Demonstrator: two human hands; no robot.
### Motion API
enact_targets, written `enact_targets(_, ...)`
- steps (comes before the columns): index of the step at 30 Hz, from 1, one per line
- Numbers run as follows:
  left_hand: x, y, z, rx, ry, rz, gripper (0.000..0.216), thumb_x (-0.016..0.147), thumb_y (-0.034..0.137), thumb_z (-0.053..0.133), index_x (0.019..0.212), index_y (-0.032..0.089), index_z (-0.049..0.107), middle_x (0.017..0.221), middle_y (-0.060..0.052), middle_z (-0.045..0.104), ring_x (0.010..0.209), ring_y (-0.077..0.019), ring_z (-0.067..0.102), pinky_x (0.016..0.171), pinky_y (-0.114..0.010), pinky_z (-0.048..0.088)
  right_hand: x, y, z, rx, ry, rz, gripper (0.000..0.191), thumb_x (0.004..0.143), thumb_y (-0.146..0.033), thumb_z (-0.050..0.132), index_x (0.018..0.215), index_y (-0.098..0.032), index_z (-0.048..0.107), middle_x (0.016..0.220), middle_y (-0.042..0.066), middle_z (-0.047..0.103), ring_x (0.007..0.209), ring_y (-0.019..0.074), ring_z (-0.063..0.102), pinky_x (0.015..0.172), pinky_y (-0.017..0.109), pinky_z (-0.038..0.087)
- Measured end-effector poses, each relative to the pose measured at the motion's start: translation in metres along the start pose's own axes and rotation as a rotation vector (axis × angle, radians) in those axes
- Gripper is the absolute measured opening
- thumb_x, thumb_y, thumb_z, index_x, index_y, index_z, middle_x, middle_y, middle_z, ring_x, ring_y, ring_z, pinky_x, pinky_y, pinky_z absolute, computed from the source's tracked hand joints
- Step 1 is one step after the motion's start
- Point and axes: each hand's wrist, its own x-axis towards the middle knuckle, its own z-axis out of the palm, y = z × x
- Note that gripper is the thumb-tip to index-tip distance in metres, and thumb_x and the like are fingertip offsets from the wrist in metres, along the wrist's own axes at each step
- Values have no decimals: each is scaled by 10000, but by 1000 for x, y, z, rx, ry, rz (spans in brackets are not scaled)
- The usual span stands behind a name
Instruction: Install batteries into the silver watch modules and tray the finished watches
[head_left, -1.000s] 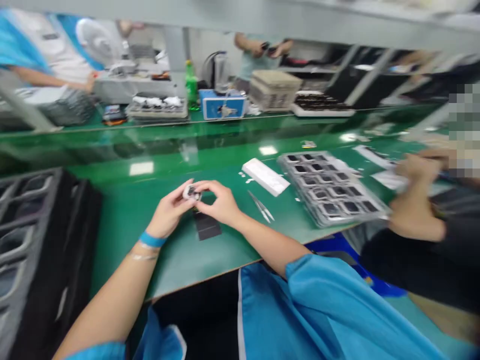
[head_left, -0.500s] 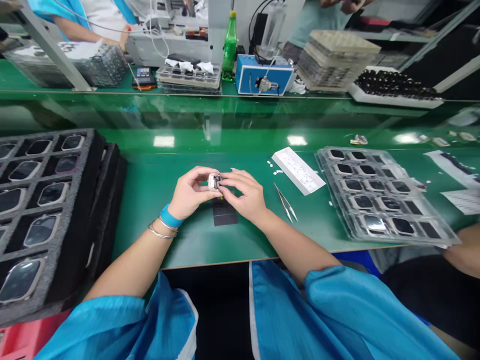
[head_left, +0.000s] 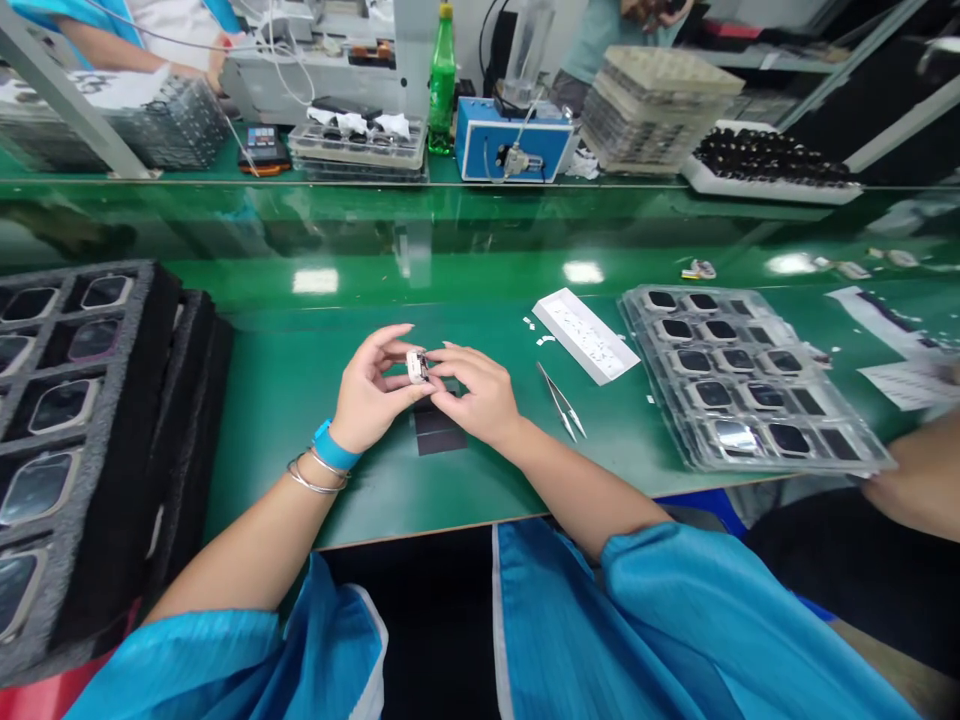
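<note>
My left hand point(head_left: 369, 392) pinches a small white watch-like casing point(head_left: 415, 366) over the green bench point(head_left: 300, 370). My right hand point(head_left: 476, 392) meets it from the right, fingertips closed on the same piece. Under both hands lies a small black pad point(head_left: 439, 436). Metal tweezers point(head_left: 561, 402) rest just right of my right hand. A white strip of small parts point(head_left: 585, 336) lies beyond them.
A clear tray of dark casings point(head_left: 742, 385) sits at the right. Black foam trays of glass pieces point(head_left: 67, 420) fill the left. Another person's arm point(head_left: 911, 480) is at the far right. A blue box point(head_left: 514, 150), green bottle point(head_left: 442, 80) and stacked trays line the back.
The view has steadied and swung left, bringing the foam trays into sight. My hands stay together on the casing, my left fingers now spread a little more.
</note>
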Motion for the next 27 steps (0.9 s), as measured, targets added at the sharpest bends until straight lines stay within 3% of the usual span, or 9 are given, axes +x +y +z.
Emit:
enact_targets(3, 2, -3, -1, -51, 7, 15, 799, 576, 337, 913, 1250, 237, 495, 967, -21, 678, 913, -175, 692, 804, -296, 599, 6, -2, -4, -30, 51, 2, 106, 835, -219, 580, 787, -247, 669, 985, 21, 762, 949, 188, 720, 978, 395, 567)
enact_targets(6, 6, -6, -4, -157, 24, -36, 746, 605, 304, 899, 1217, 243, 477, 929, -3, 686, 885, -171, 712, 823, -301, 591, 22, 4, -33, -123, 184, 58, 135, 830, -209, 555, 752, -234, 662, 932, 22, 760, 923, 183, 717, 918, 366, 577)
enact_targets(9, 10, -9, -8, -277, 17, -137, 673, 637, 319, 878, 1174, 251, 478, 922, 2, 696, 920, -190, 724, 840, -324, 588, 41, 25, -85, -334, 271, 291, 126, 802, -200, 559, 750, -207, 673, 828, 36, 740, 829, 204, 704, 850, 391, 566)
enact_targets(11, 11, -10, -11, -337, 12, -200, 637, 651, 333, 866, 1156, 263, 484, 935, 2, 703, 929, -196, 725, 822, -329, 591, 48, 44, -119, -491, 234, 520, 107, 761, -174, 584, 725, -196, 681, 742, 49, 715, 765, 229, 687, 827, 425, 550)
enact_targets(14, 12, -11, -14, -390, -7, -254, 609, 668, 357, 852, 1151, 277, 489, 970, -7, 710, 945, -209, 723, 805, -346, 596, 49, 64, -142, -628, 155, 755, 150, 734, -96, 570, 694, -176, 691, 748, 95, 715, 826, 285, 689, 883, 491, 513)
enact_targets(16, 12, -11, -15, -409, -29, -263, 600, 678, 374, 842, 1153, 275, 490, 985, -13, 711, 964, -219, 719, 828, -374, 594, 46, 65, -132, -575, 168, 741, 150, 763, -103, 566, 740, -163, 702, 829, 112, 734, 885, 289, 691, 929, 500, 494)
enact_targets(19, 11, -9, -14, -469, -45, -287, 615, 660, 381, 853, 1145, 265, 492, 980, -16, 711, 943, -224, 723, 850, -396, 589, 38, 46, -89, -213, 180, 550, 104, 820, -236, 618, 823, -172, 700, 899, 81, 745, 889, 233, 695, 911, 426, 524)
enact_targets(23, 9, -3, -10, -586, -60, -339, 652, 599, 329, 894, 1112, 251, 499, 932, -5, 716, 855, -185, 726, 785, -319, 590, 21, 6, -30, 335, -22, 437, 160, 845, -351, 647, 865, -195, 676, 898, 39, 746, 845, 174, 706, 814, 326, 566)
enact_targets(27, 8, 2, -10, -626, -70, -364, 646, 577, 263, 910, 1086, 232, 514, 869, 9, 708, 780, -143, 704, 724, -257, 583, 8, -9, -10, 428, -62, 428, 142, 871, -345, 639, 895, -206, 661, 901, 26, 734, 835, 157, 704, 820, 304, 566)
